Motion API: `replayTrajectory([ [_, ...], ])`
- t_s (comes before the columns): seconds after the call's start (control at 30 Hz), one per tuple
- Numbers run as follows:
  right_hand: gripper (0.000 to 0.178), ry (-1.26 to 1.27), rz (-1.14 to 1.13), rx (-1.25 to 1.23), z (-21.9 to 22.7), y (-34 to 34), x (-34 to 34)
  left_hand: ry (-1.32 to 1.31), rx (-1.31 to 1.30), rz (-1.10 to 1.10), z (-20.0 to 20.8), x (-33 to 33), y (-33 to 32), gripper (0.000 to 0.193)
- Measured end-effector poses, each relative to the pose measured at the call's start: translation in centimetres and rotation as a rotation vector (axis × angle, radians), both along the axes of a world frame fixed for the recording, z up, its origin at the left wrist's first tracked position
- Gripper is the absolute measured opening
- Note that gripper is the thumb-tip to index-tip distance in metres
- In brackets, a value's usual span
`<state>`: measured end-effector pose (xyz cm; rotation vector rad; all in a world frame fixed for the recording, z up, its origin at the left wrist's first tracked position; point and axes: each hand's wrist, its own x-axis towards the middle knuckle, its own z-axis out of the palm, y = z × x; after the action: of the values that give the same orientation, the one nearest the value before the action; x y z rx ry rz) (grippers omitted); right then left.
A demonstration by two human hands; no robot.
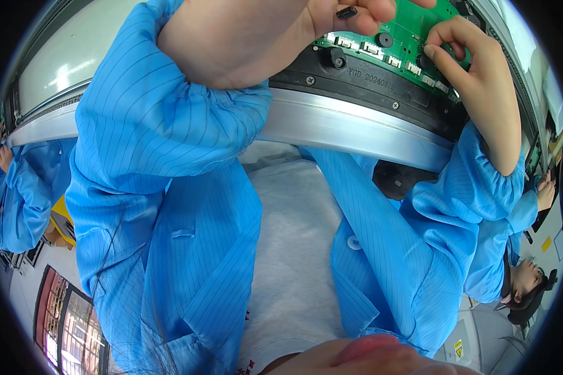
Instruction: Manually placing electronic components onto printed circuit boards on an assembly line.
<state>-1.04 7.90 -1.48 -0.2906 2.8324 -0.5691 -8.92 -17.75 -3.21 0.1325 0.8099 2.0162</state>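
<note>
My left hand [263, 34] reaches in over the near edge of a green circuit board [406, 28]. Cradled in its curled fingers is a small black cylindrical component [346, 12]; part of this hand is cut off by the top of the view. At the board's right side, my right hand [481, 62] has thumb and index finger closed together just above the surface. Whatever they may pinch is too small or hidden to make out. A round black buzzer-like part [384, 40] and several white connectors [394, 61] stand along the board's near edge.
A black fixture [356, 81] with screws frames the board, and a silver metal rail [356, 128] runs in front of it. At the left a pale surface [62, 69] lies behind the rail. Co-workers in blue, one person's sleeve [28, 200] among them, are at both sides.
</note>
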Motion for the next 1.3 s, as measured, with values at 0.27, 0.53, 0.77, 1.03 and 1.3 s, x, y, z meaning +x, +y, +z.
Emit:
replayTrajectory([
  [0.27,0.013,-0.017,0.006,0.014,0.2,0.5,0.1,0.113,0.125,-0.124,-1.2,-0.3,0.2,0.026],
  [0.53,0.012,0.071,-0.130,-0.006,1.7,-1.6,0.7,0.234,0.079,-0.226,-0.9,0.6,-0.7,0.025],
  [0.77,0.010,-0.003,-0.106,0.064,2.2,-1.6,0.5,0.503,0.031,-0.278,0.2,2.0,-1.9,0.024],
  [1.03,0.011,-0.051,-0.085,0.028,0.8,2.9,-0.3,0.864,0.089,-0.343,1.4,4.3,-2.8,0.023],
  [1.3,0.013,0.008,-0.041,0.046,1.8,1.6,0.9,1.049,0.057,-0.315,2.4,4.7,-3.5,0.022],
])
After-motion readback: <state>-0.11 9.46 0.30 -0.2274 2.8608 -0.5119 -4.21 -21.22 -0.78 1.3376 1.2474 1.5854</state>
